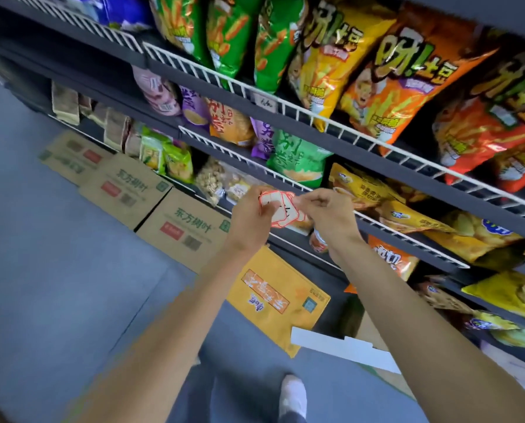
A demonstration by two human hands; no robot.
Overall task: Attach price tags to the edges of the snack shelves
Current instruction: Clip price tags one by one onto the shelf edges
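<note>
My left hand (pixel 250 216) grips a small stack of white price tags with red borders (pixel 278 209), fanned out in front of the lower snack shelf. My right hand (pixel 327 210) pinches the right edge of the tags with thumb and fingers. Both hands hover just in front of a dark shelf edge with a white wire rail (pixel 386 228). One white tag (pixel 266 102) hangs on the rail of the shelf above, below the green chip bags.
Dark shelves hold chip bags: green (pixel 273 41), yellow (pixel 325 65), orange (pixel 407 83) on top, more below. Cardboard boxes (pixel 179 224) line the grey floor at the shelf base, with a yellow box (pixel 273 297) lying flat. My white shoe (pixel 293 395) is below.
</note>
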